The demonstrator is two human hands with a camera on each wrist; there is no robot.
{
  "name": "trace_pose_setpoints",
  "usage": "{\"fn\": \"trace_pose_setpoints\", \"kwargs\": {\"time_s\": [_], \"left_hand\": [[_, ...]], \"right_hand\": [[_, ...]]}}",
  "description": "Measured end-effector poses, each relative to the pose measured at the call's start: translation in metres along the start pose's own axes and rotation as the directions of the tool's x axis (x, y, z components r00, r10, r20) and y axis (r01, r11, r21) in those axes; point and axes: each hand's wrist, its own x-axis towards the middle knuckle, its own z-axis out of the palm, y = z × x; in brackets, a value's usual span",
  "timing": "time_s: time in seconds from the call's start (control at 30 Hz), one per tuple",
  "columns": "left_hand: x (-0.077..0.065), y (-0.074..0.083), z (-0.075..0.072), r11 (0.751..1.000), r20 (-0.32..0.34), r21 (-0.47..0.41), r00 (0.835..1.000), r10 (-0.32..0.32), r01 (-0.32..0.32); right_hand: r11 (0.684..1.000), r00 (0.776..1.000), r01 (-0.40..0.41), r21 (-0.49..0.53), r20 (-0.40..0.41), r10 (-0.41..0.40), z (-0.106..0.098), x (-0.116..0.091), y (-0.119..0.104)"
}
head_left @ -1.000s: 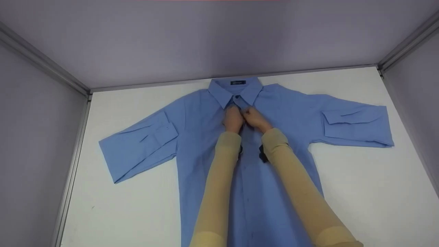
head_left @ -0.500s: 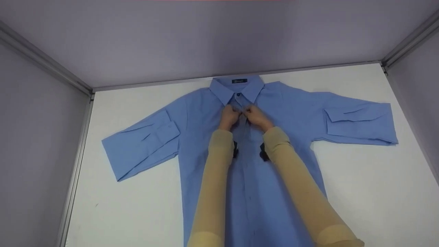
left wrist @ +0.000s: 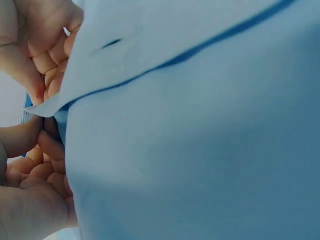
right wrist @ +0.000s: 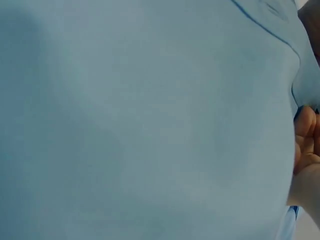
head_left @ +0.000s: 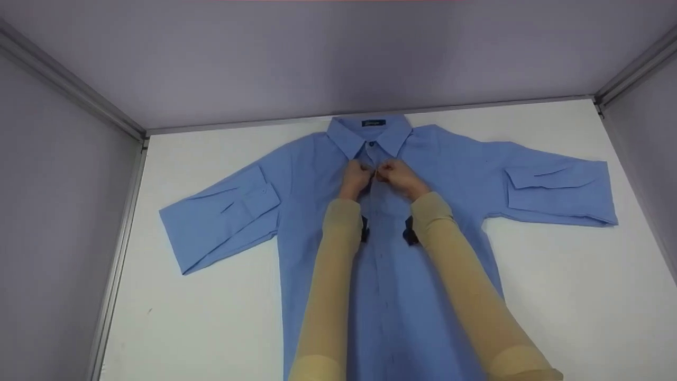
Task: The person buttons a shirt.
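Observation:
A blue long-sleeved shirt [head_left: 317,174] lies front up, its sleeves folded inward. Just below the collar [head_left: 345,138], my left hand [head_left: 355,178] and right hand [head_left: 400,177] meet at the front placket [head_left: 378,254]. My right fingers pinch the placket's buttonhole edge, lifting its corner in the left wrist view. Right against them, my left thumb and fingers pinch the cloth at the underlying front edge. A slit buttonhole [left wrist: 112,43] shows lower on the placket. The dark collar button [head_left: 371,144] sits above both hands. Whatever lies between the fingertips is hidden.
The shirt spreads over a white table [head_left: 211,312], its collar near the back edge. Grey panels [head_left: 338,58] stand behind and on both sides. A dark label [head_left: 373,123] is inside the collar. Dark wrist devices [head_left: 410,232] hang under both forearms.
My left hand has shifted slightly left from over the placket, and its fingertips now meet the right hand's at the edge. The whole view has drifted a little.

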Motion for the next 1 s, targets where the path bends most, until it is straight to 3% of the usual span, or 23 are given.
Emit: {"fn": "trace_pose_setpoints", "kwargs": {"time_s": [0.2, 0.3, 0.53, 0.63, 0.87, 1.0], "left_hand": [[-0.003, -0.003, 0.001, 0.998, 0.037, -0.041, 0.998, 0.044, -0.043], [-0.002, -0.004, 0.003, 0.998, 0.042, -0.053, 0.999, 0.032, -0.030], [-0.001, -0.008, 0.011, 0.976, 0.037, -0.210, 0.997, 0.071, -0.062], [0.002, -0.013, 0.016, 0.975, -0.004, -0.211, 0.998, 0.064, -0.064], [0.008, -0.018, 0.027, 0.993, -0.063, -0.119, 0.998, 0.017, -0.025], [0.010, -0.024, 0.030, 0.986, -0.084, -0.164, 0.996, -0.017, 0.003]], "right_hand": [[0.992, 1.000, 0.013, -0.123, -0.010, -0.014, 0.001, -0.007, -0.005], [0.988, 1.000, 0.002, -0.152, -0.021, -0.005, -0.001, -0.003, 0.003], [0.975, 0.998, -0.051, -0.215, -0.047, 0.042, -0.003, -0.001, 0.007], [0.976, 0.998, -0.057, -0.209, -0.037, 0.050, -0.002, 0.001, 0.012], [0.994, 0.999, -0.012, -0.104, -0.035, 0.008, -0.001, 0.007, 0.025], [0.997, 1.000, -0.009, -0.071, -0.029, 0.007, 0.001, 0.011, 0.031]]}}
